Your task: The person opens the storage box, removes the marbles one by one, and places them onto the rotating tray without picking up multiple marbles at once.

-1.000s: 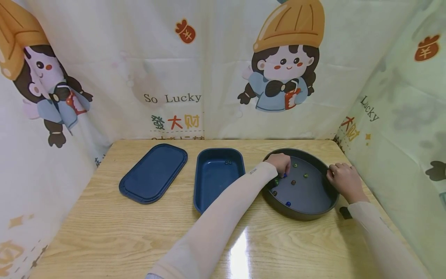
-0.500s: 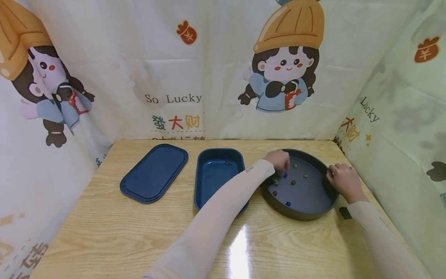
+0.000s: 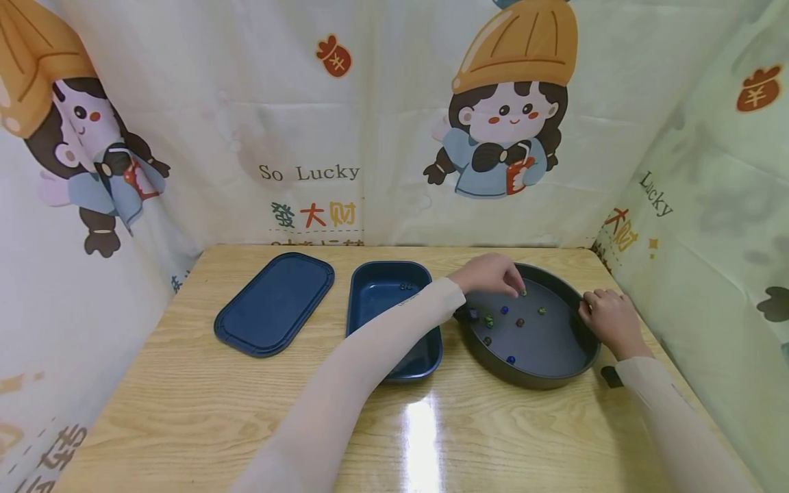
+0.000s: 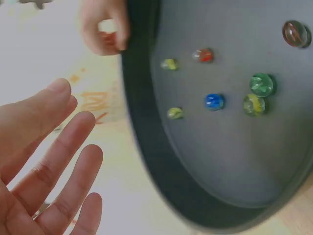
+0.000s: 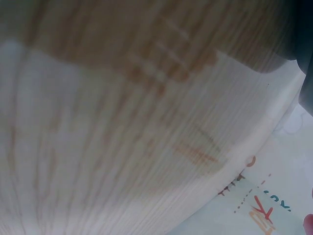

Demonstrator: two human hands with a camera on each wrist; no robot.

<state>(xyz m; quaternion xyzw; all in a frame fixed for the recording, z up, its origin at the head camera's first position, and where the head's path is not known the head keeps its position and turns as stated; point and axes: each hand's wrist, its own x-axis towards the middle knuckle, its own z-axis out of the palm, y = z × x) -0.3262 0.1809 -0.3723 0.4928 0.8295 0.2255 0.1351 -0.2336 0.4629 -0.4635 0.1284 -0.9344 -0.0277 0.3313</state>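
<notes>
In the head view, my left hand [image 3: 491, 272] reaches over the far left rim of a dark round pan [image 3: 524, 376], its fingertips close to a yellow-green marble [image 3: 524, 292]. Per the left wrist view, the fingers [image 4: 80, 161] are spread and hold nothing. Several glass marbles lie on the pan floor, among them a blue marble [image 4: 214, 101], a green marble [image 4: 262, 85] and a red marble [image 4: 203, 55]. My right hand [image 3: 609, 320] grips the pan's right rim with curled fingers. The right wrist view mostly shows wood tabletop, with fingertips barely visible at its edge.
Left of the pan stands a deep blue rectangular container [image 3: 425, 366] with small dark marbles [image 3: 405, 286] near its far end; my left forearm crosses over it. Farther left lies a flat blue lid [image 3: 274, 305]. A printed curtain [image 3: 394, 137] hangs behind the wooden table [image 3: 185, 411].
My left hand has risen from the left part of the pan and shifted toward its far side, fingers now extended near the yellow-green marble. The right hand stays at the rim.
</notes>
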